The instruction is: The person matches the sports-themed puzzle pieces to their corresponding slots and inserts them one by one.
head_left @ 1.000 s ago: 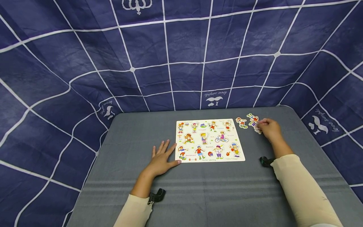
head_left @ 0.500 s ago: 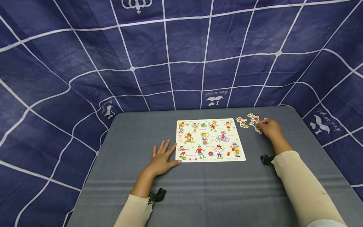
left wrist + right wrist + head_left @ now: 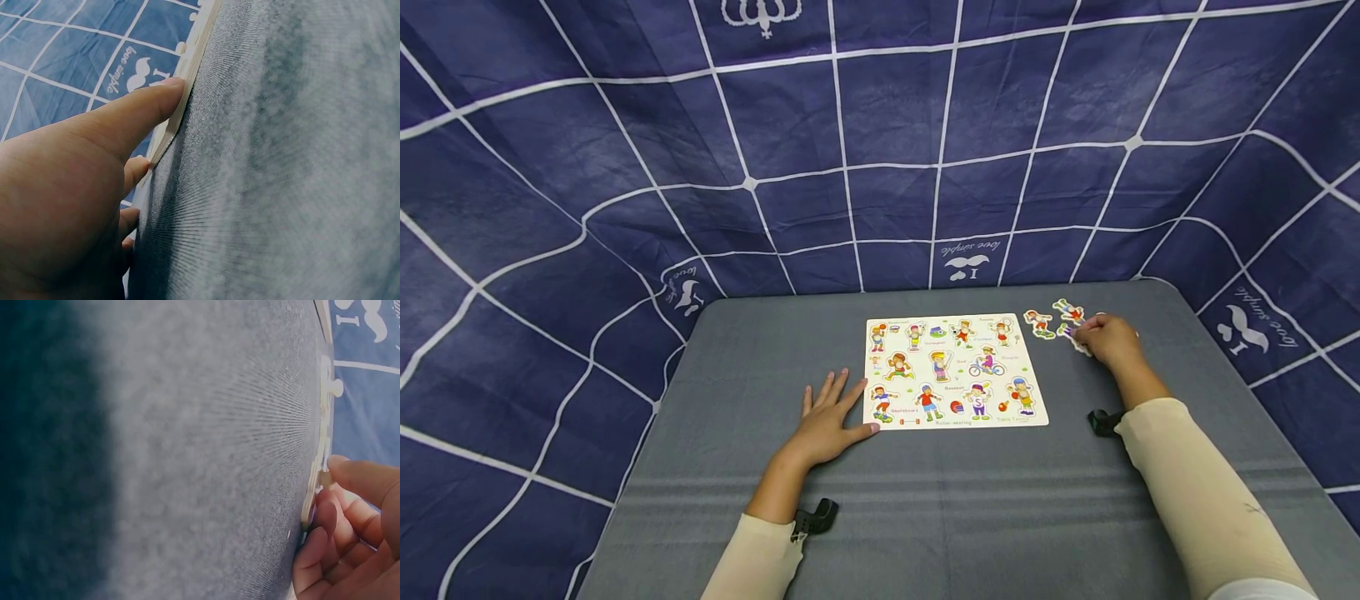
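Note:
A white wooden peg puzzle board with cartoon sports figures lies flat on the grey table. My left hand rests spread at its left side, thumb and index fingertip touching the edge. In the left wrist view the thumb presses against the board's side. To the right of the board, my right hand pinches a small puzzle piece, which it partly covers. The right wrist view shows thumb and fingers on the wooden knob of that piece, low at the table surface.
Two more loose puzzle pieces, a figure near the board's right corner and another behind the held one, lie on the grey cloth-covered table. A blue curtain with white lines encloses the back and sides.
The piece in my right hand has shifted slightly toward me, so a little more of the piece behind it shows separately. My left hand and the board stay put.

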A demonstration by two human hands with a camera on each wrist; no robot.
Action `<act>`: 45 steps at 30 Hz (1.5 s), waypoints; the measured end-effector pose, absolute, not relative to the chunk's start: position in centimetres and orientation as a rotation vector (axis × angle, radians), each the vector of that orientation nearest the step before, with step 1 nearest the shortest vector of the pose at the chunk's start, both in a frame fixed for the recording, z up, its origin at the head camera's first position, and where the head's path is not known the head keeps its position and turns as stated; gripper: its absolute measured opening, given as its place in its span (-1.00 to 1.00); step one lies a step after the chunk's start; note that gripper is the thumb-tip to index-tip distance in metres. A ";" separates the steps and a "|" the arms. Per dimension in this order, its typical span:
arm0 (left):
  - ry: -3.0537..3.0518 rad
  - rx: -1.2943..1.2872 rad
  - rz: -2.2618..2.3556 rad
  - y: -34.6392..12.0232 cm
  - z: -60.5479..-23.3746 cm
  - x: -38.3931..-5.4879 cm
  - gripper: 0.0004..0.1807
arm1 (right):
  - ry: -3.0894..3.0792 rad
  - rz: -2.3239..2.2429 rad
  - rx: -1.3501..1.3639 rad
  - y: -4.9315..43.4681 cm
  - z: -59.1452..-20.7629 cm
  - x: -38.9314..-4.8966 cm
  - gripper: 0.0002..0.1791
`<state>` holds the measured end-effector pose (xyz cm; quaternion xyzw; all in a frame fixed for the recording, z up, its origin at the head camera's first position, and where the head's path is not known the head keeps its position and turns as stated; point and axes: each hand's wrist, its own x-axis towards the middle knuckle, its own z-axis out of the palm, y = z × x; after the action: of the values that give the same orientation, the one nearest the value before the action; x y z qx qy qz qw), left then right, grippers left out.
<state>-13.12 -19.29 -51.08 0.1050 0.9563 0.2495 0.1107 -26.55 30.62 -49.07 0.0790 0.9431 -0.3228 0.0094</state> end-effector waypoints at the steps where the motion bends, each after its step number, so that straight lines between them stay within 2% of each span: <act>1: 2.813 0.313 0.738 -19.3 -51.1 -13.1 -0.04 | 2.951 -1.000 0.241 30.6 -49.1 -26.5 -0.72; 9: 2.814 0.324 0.730 -19.2 -51.2 -13.1 -0.04 | 3.033 -0.918 0.134 30.5 -49.0 -25.7 -0.78; 18: 2.813 0.319 0.726 -19.3 -51.4 -13.1 -0.03 | 2.967 -1.035 0.053 30.4 -49.1 -24.8 -0.77; 45: 2.814 0.318 0.725 -19.4 -51.4 -13.2 -0.03 | 3.005 -1.236 0.070 29.4 -49.0 -22.6 -0.74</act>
<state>-13.18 -19.37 -51.41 0.1081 0.9569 0.2464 0.1090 -22.59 29.41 -48.98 0.0215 0.9232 -0.3798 -0.0542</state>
